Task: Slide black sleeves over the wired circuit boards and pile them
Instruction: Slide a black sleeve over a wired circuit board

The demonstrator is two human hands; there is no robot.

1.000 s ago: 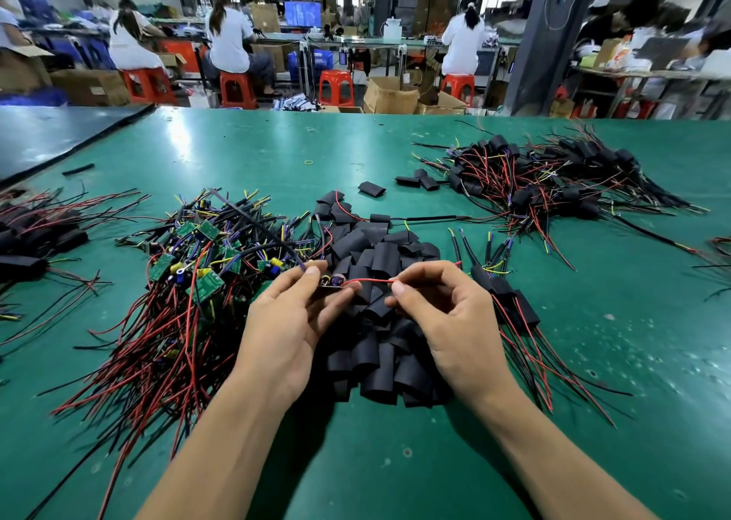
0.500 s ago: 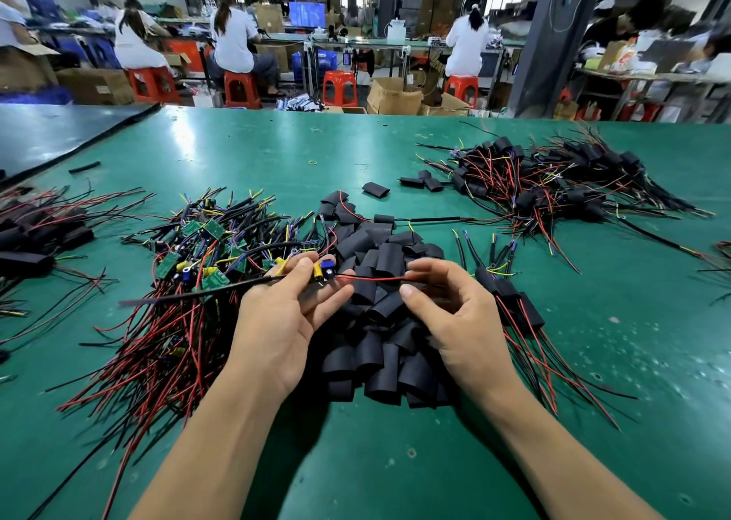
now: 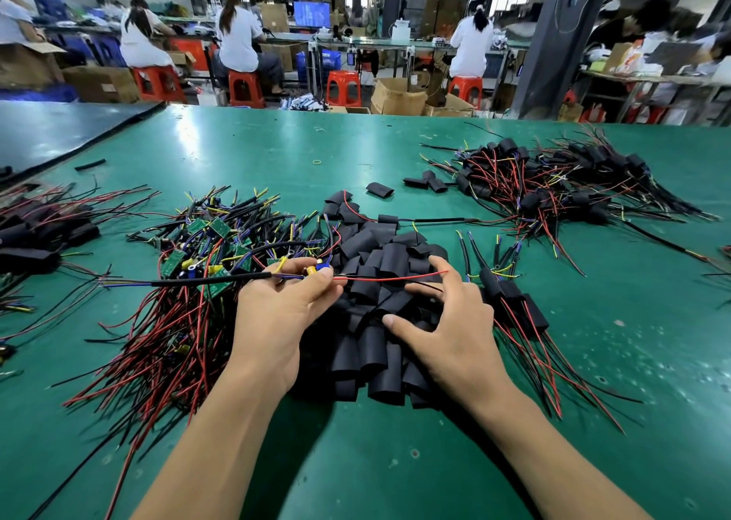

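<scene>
One green table (image 3: 395, 155) carries four heaps: bare wired circuit boards (image 3: 205, 250) at left, loose black sleeves (image 3: 379, 258) in the middle, and sleeved boards far right (image 3: 553, 187) and far left (image 3: 35, 234). The left hand (image 3: 277, 313) pinches one wired board (image 3: 312, 271). The right hand (image 3: 451, 321), fingers spread, rests on the sleeves.
</scene>
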